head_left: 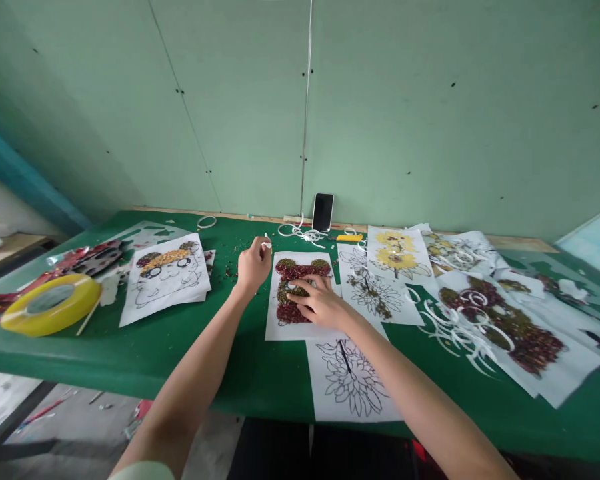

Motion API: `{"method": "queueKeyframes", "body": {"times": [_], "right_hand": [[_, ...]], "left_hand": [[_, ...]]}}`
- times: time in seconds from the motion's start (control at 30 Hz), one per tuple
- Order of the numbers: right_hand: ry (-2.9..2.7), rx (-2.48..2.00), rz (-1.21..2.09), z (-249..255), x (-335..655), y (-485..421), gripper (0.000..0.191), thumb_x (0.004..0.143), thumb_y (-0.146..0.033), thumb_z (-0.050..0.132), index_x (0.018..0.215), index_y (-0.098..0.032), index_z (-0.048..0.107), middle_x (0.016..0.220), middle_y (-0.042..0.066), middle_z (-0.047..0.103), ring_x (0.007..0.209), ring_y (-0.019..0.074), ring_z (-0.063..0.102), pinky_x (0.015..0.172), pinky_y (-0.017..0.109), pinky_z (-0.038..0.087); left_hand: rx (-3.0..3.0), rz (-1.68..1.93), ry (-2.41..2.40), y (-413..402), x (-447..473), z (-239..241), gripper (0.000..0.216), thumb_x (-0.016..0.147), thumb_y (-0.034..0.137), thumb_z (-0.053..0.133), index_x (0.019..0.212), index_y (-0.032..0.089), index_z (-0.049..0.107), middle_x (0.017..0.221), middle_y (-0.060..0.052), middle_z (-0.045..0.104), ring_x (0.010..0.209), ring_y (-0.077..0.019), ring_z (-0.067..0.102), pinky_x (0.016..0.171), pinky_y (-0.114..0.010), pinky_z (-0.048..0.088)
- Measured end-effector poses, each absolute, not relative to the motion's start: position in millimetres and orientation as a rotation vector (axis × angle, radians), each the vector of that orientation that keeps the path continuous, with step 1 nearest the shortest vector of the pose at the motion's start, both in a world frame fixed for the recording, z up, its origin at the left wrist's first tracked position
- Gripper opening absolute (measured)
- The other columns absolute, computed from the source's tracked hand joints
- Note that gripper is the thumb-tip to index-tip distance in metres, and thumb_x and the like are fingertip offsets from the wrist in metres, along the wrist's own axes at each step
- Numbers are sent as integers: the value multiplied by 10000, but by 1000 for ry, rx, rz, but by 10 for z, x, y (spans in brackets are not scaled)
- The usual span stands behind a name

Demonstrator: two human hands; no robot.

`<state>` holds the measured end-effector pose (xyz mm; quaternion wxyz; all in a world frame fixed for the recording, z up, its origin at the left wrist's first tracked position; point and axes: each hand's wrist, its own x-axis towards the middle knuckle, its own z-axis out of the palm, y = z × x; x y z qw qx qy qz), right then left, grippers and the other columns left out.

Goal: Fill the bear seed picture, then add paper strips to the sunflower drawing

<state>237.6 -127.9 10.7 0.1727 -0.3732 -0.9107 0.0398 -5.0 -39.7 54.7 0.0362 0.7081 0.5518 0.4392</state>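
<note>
My right hand (318, 300) lies on a white sheet (280, 320) that carries a bear picture filled with red and green seeds (291, 270). Its fingers are spread and press flat on the seeds. My left hand (253, 265) hovers just left of that sheet, above the green table (205, 353). Its thumb and fingertips pinch a small white strip (266, 244), raised a little over the sheet's top left corner.
A big roll of yellow tape (50, 304) sits at the left edge. A seed-filled hamster sheet (166, 275) lies left of my hands. Outline flower sheets (353, 383), finished pictures (500, 323), curled white strips (450, 333) and a phone (323, 212) against the wall surround them.
</note>
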Motion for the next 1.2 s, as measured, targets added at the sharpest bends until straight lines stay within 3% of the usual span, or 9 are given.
{"method": "queueKeyframes", "body": {"times": [0.23,0.5,0.97,1.2], "right_hand": [[-2572,-1084,100,136,2296,-1286,450,1138,-342,497,1566,-413,616,1662,22,536,1464,408,442,1144,696,463],[-2528,-1108,133,169,2343,-1278,388,1110,-318,566,1445,-428,729,1649,3,545,1463,426,443,1115,710,489],[-2579,-1117,80,99,2242,-1239,446,1148,-423,468,1574,-414,600,1690,23,496,1499,416,415,1146,670,447],[-2567,-1141,91,85,2235,-1230,438,1144,-423,486,1562,-402,615,1687,38,495,1495,423,414,1146,671,448]], "left_hand": [[2156,1326,1700,-411,-38,558,287,1038,273,461,1132,201,723,536,46,447,481,-154,404,584,-266,294],[2143,1346,1703,-405,-42,552,281,1038,277,464,1127,207,721,543,45,453,488,-153,415,588,-263,304],[2109,1330,1690,-457,-6,621,298,1038,278,441,1112,207,721,530,47,438,479,-153,407,586,-262,307],[2112,1350,1691,-434,-30,582,286,1027,262,455,1104,210,726,537,42,462,487,-153,430,596,-259,322]]}}
